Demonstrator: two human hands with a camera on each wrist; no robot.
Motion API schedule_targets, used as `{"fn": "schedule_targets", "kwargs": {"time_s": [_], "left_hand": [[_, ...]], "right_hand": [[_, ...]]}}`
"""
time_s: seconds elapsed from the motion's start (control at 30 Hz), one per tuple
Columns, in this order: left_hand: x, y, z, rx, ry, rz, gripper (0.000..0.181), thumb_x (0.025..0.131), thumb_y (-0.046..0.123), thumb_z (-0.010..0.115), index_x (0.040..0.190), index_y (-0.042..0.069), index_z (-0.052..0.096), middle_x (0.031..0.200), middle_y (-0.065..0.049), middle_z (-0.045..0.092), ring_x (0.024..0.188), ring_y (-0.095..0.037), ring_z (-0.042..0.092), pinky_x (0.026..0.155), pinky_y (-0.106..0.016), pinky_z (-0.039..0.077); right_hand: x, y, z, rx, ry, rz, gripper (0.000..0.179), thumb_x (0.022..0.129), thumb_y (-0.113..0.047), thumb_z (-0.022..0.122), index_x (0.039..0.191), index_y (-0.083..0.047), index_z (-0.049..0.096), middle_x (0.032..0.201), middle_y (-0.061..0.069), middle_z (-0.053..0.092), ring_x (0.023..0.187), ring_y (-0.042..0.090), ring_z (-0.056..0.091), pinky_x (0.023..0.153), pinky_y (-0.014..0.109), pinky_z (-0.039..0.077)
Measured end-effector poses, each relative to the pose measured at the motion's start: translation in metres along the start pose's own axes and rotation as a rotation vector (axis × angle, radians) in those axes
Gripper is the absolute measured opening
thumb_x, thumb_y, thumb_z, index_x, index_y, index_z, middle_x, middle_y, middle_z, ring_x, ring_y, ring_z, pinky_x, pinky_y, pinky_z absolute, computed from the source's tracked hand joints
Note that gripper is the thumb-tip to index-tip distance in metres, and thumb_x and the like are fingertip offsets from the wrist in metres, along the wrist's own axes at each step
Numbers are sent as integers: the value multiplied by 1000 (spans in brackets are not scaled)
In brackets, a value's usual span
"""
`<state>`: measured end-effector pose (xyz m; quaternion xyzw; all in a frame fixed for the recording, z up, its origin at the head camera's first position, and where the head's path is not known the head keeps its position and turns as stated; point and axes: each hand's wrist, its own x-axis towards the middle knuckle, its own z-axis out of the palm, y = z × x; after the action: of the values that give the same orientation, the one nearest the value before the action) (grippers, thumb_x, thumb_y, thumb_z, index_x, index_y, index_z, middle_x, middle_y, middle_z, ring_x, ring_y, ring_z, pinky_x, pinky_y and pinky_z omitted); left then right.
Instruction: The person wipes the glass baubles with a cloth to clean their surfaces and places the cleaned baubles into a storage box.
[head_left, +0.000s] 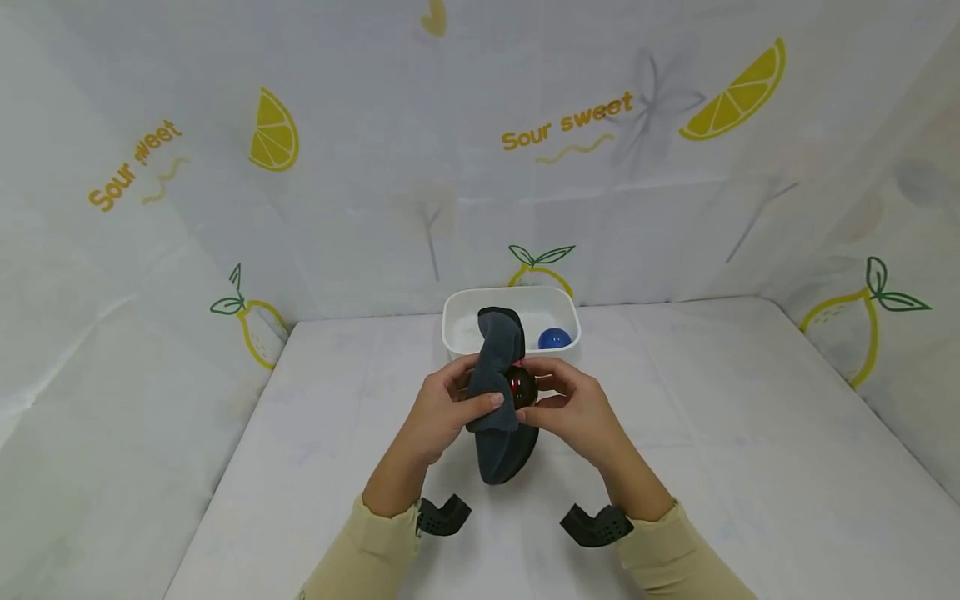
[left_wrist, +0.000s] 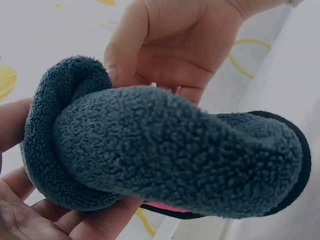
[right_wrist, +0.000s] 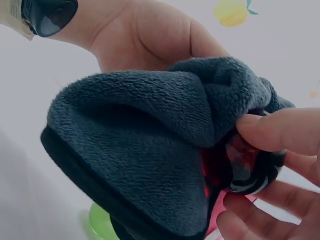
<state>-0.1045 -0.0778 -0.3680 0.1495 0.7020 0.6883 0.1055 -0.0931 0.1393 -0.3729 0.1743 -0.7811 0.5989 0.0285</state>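
Above the white-covered counter (head_left: pixel 750 467), both forearms (head_left: pixel 397 479) angle inward: left hand (head_left: pixel 442 410) curling its fingers round fuzzy blue-grey plush (head_left: pixel 491 367), right hand (head_left: pixel 576 408) pinching a glossy dark ball (head_left: pixel 522 387).

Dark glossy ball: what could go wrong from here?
1. The dark glossy ball could slip: it looks smooth, and the right hand holds it between thumb and fingers.
2. The fuzzy grey item might catch or nudge the ball, since its loose folds lie right against it.
3. If the left hand shifts its grip, the soft item could bend and push the ball loose, perhaps to roll on the white table.
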Motion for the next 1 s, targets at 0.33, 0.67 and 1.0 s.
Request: {"fn": "schedule_targets", "kwargs": {"time_s": [0.33,0.67,1.0], "left_hand": [[0,0,0,8,21,22,57,87,12,73,141,16,53,127,-13,61,111,-26,65,91,-37,56],[-1,1,2,29,37,48,57,87,11,74,140,15,54,130,-11,60,114,-26,63,93,-37,55],[0,0,4,15,1,99,55,87,9,73,138,13,55,129,-13,60,114,-26,62,92,-34,55]], "right_hand": [[3,0,6,47,46,108,58,78,-3,80,131,-15,59,125,10,60,104,29,59,83,24,56],[4,2,7,63,81,169,54,81,-11,80,130,-18,59,114,14,63,95,28,62,79,27,57],[4,1,7,43,87,231,46,90,-28,72,131,-14,57,92,14,61,77,21,65,74,27,58]]}}
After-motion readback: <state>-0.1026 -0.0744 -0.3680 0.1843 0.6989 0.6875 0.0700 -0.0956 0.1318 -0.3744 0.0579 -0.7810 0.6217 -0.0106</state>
